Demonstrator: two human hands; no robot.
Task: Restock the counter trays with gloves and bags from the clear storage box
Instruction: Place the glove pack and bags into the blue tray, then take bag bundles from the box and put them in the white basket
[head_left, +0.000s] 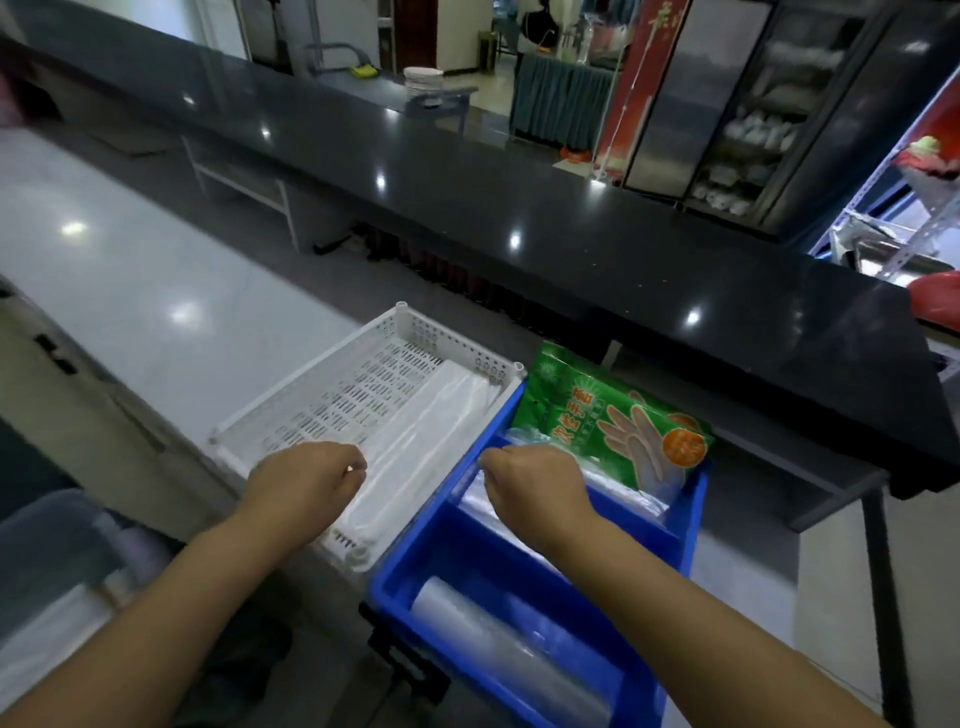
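Far left, the clear storage box (57, 540) is sitting low beside the pale counter (130, 270), with its contents too blurred to identify.

The white perforated tray (291, 395) is lying on the counter, touching the blue tray (410, 566) on its right side. A stack of white bags (415, 447) is lying along the white tray's right half. The other half is showing bare slots.

The left hand (306, 480) is hovering over the near edge of that stack with its fingers curled under. Whether it is pinching anything cannot be told.

The right hand (535, 486) is hanging over the blue tray's middle compartment, above the clear bags (628, 499). Its fingers are curled too, and their hold is hidden by the back of the hand.

A roll of clear film (498, 639) is occupying the near compartment. The green glove packet (597, 415) is leaning in the far one.

Assessment: the person is probably seating or squaring stock in both trays. To do this well, thin plastic should be pressed flat with the edges aligned to the compartment walls. Each kind should be kept to its own section, and nothing should be draping over the divider.
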